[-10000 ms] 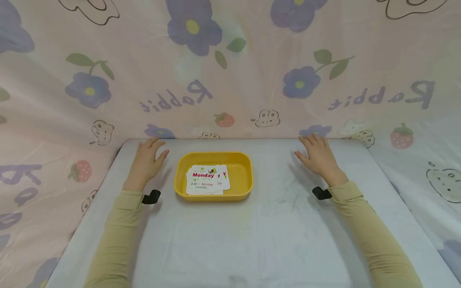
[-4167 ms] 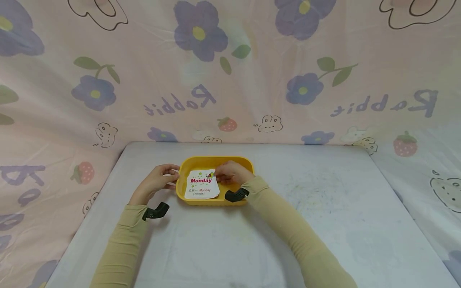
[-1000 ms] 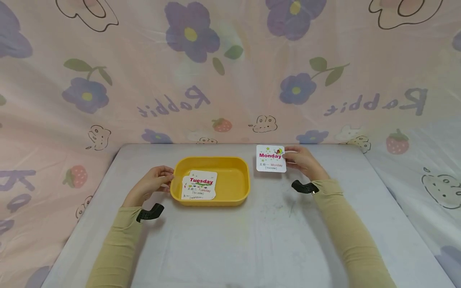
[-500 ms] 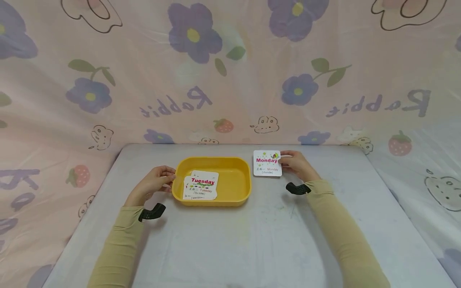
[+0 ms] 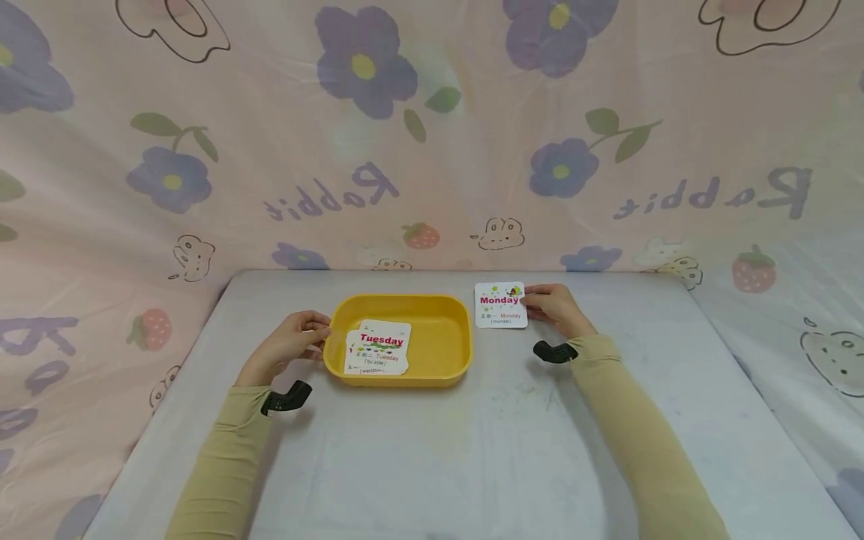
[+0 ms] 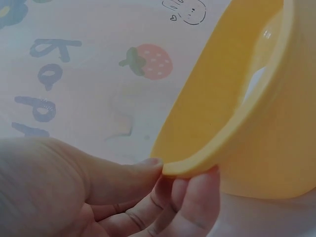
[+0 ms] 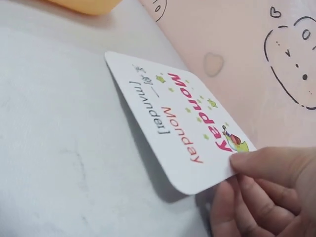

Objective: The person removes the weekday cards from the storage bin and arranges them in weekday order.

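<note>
My right hand [image 5: 559, 307] pinches the right edge of a white Monday flashcard [image 5: 500, 311], thumb on top and fingers beneath. In the right wrist view the flashcard [image 7: 173, 123] lies close over the table, with a narrow shadow along its near edge. My left hand [image 5: 286, 346] grips the left rim of a yellow plastic tray [image 5: 442, 298]; in the left wrist view the thumb [image 6: 133, 175] sits at the rim and the fingertips are under it. Inside the tray, toward its left, is a small pile of flashcards with a Tuesday card [image 5: 382, 349] on top.
The white-covered table [image 5: 432, 465] runs back to a pink curtain [image 5: 445, 150] printed with flowers, rabbits and strawberries. Black wrist mounts stick out from both sleeves, the left mount [image 5: 286, 397] near the tray and the right mount [image 5: 555, 352] below the Monday card.
The Monday card was taken out of the tray by my right hand, baring the Tuesday card. Over the last second it came down slightly toward the table. My left hand stays on the rim.
</note>
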